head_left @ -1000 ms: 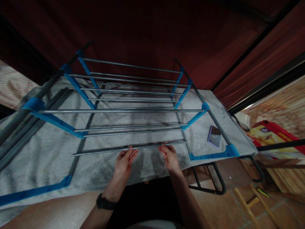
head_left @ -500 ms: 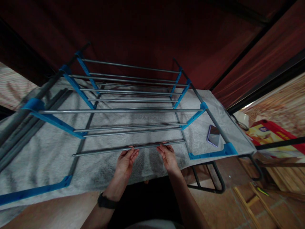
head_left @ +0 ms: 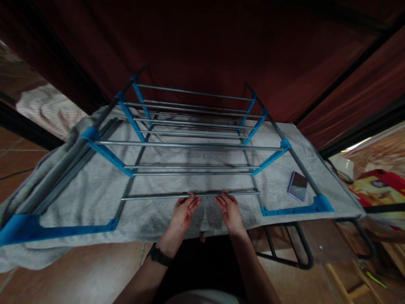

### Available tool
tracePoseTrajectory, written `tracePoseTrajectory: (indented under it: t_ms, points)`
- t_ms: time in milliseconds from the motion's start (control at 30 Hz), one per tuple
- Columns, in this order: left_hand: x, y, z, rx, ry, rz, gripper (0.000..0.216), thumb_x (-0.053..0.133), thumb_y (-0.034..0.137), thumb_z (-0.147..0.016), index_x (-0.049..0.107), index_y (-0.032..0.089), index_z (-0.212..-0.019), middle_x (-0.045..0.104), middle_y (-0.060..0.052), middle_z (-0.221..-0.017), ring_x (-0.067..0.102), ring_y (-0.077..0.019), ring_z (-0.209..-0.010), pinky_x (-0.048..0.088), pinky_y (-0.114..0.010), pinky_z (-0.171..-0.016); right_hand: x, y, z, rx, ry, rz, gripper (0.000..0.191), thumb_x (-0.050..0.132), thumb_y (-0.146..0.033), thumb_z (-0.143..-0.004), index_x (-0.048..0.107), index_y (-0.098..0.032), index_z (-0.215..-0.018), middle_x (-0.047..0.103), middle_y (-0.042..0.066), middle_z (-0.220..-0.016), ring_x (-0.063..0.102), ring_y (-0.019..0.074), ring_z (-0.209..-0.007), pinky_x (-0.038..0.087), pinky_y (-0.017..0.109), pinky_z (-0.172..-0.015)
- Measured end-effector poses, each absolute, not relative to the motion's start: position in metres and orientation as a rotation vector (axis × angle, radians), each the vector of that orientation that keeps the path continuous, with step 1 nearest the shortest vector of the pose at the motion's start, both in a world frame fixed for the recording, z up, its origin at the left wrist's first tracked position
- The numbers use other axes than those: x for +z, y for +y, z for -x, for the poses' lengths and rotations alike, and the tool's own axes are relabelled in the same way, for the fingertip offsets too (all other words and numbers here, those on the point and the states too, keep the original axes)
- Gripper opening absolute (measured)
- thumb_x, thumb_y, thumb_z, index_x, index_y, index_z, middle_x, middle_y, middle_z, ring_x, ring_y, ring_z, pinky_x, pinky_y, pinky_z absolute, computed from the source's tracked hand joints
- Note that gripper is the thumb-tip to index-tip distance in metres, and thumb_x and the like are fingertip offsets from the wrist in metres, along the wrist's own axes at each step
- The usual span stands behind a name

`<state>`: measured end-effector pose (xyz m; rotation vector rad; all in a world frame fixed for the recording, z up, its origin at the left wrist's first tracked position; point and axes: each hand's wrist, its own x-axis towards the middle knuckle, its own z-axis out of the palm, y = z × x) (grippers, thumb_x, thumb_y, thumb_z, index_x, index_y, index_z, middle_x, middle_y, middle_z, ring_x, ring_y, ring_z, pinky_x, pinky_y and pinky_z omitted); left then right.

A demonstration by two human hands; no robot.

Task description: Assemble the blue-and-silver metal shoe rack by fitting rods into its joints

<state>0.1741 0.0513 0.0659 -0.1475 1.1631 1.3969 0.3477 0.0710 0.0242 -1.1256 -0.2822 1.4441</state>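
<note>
- The left hand [head_left: 183,211] is nearly closed, thumb and fingertips pinching a thin metal rod [head_left: 207,194].
- The right hand [head_left: 230,211] pinches the same rod, its fingers loosely curled; the rod runs crosswise at the fingertips of both hands, extending past each.
- Beyond the hands stands a tube rack [head_left: 190,145], its crossbars between them and the far side.
- A blue bracket [head_left: 76,230] lies left of the left hand, another blue end piece [head_left: 294,210] right of the right hand.
- A phone [head_left: 298,186] rests to the right of the right hand, inside the rack's right upper tube.
- Loose tubes [head_left: 82,156] lie far left of the left hand, partly behind the rack's side.
- Beneath the hands spreads a rumpled grey blanket [head_left: 82,194].
- Dark red fabric [head_left: 190,33] hangs beyond the rack.
- Well to the right of the right hand is a red and yellow box [head_left: 376,190].
- Below the hands, tiled floor [head_left: 104,266] shows.
</note>
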Motion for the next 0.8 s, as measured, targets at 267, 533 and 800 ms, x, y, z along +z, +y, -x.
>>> tracePoseTrajectory:
  t_ms: [267, 533, 800]
  points:
    - [0.061, 0.049, -0.159, 1.405, 1.194, 0.171, 0.02, 0.076, -0.004, -0.089, 0.073, 0.015, -0.083, 0.082, -0.007, -0.079, 0.084, -0.0213, -0.077, 0.069, -0.029, -0.077, 0.022, 0.086, -0.405, 1.233, -0.264, 1.143, 0.025, 0.09, -0.035, -0.077, 0.068, -0.026, -0.085, 0.081, -0.001, -0.09, 0.08, 0.0178, -0.09, 0.067, 0.036, -0.095]
    - [0.064, 0.049, -0.138, 1.488, 1.212, 0.216, 0.019, 0.068, 0.005, -0.1, 0.071, 0.016, -0.084, 0.081, -0.007, -0.082, 0.083, -0.0186, -0.078, 0.069, -0.03, -0.08, 0.02, 0.101, -0.439, 1.143, -0.229, 1.176, 0.015, 0.082, -0.029, -0.082, 0.068, -0.027, -0.085, 0.08, -0.002, -0.085, 0.079, 0.0166, -0.083, 0.067, 0.034, -0.092]
    - [0.076, 0.038, -0.086, 1.686, 1.282, 0.292, 0.016, 0.062, 0.007, -0.102, 0.072, 0.017, -0.095, 0.082, -0.008, -0.086, 0.08, -0.0168, -0.075, 0.067, -0.027, -0.073, 0.0, 0.101, -0.473, 1.083, -0.333, 1.227, 0.017, 0.08, -0.036, -0.078, 0.065, -0.028, -0.082, 0.079, 0.0, -0.088, 0.08, 0.0197, -0.087, 0.068, 0.043, -0.095]
